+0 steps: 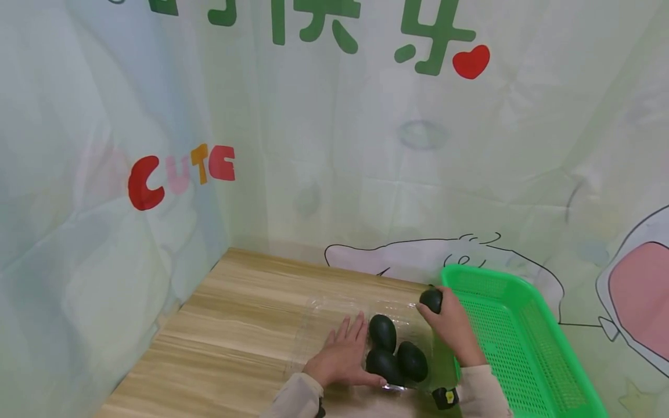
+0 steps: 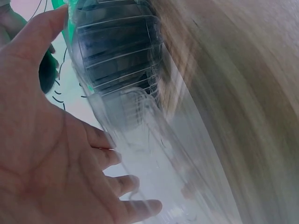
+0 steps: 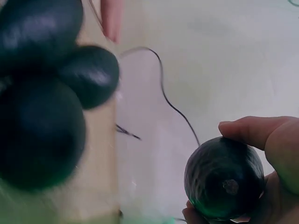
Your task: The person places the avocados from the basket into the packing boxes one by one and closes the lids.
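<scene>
A clear plastic clamshell box (image 1: 431, 348) lies on the table with its lid (image 1: 308, 325) folded out to the left. Inside its right half sit three dark avocados (image 1: 412, 361), bunched toward the near and left sides. My left hand (image 1: 342, 354) rests with spread fingers along the seam between lid and box, its thumb at the near edge; its fingers (image 2: 126, 184) touch the clear plastic in the left wrist view. At the far right corner of the box, my right hand (image 1: 455, 325) holds another avocado (image 3: 224, 179) between thumb and fingers, its stem scar showing in the right wrist view.
A green plastic basket (image 1: 522, 325) with perforated sides stands right beside the box. The wood-grain table (image 1: 225, 325) extends to the left. Printed cloth (image 1: 366, 191) hangs behind and at the left of the table.
</scene>
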`<state>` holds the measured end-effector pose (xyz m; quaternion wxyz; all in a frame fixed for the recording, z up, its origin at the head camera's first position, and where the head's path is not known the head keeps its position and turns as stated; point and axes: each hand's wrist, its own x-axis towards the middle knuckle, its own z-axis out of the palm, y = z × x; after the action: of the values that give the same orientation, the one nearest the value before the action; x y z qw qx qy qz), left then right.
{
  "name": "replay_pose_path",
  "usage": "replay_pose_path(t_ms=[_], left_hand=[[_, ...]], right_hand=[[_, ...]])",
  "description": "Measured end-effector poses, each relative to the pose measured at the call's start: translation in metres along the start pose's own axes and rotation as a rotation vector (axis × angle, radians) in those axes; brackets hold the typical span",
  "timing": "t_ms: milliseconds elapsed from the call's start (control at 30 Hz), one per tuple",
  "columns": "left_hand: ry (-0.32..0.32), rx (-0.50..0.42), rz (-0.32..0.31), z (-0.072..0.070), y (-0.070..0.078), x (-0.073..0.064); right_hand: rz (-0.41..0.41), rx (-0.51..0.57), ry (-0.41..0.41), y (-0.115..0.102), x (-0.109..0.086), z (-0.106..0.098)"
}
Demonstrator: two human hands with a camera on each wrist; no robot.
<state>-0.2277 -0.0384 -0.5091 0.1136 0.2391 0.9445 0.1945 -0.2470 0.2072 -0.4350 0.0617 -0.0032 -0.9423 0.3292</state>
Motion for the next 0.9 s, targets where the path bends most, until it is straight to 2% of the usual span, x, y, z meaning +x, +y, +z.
replay_pose_path(t_ms=[133, 333, 467, 600, 900], left_hand=[[-0.002, -0.001, -0.001, 0.000, 0.000, 0.001], [-0.010, -0.004, 0.001, 0.000, 0.000, 0.001], [-0.010, -0.003, -0.001, -0.001, -0.001, 0.002], [-0.006, -0.006, 0.003, 0.000, -0.001, 0.002], [-0.004, 0.001, -0.001, 0.000, -0.001, 0.001]], right_hand=[[-0.029, -0.015, 0.006, -0.002, -0.001, 0.022], [0.007, -0.021, -0.025, -0.003, 0.000, 0.047], [-0.001, -0.050, -0.031, 0.000, 0.001, 0.061], [-0.005, -0.076, -0.020, 0.006, 0.003, 0.070], [-0.039, -0.058, -0.028, 0.013, 0.004, 0.078]])
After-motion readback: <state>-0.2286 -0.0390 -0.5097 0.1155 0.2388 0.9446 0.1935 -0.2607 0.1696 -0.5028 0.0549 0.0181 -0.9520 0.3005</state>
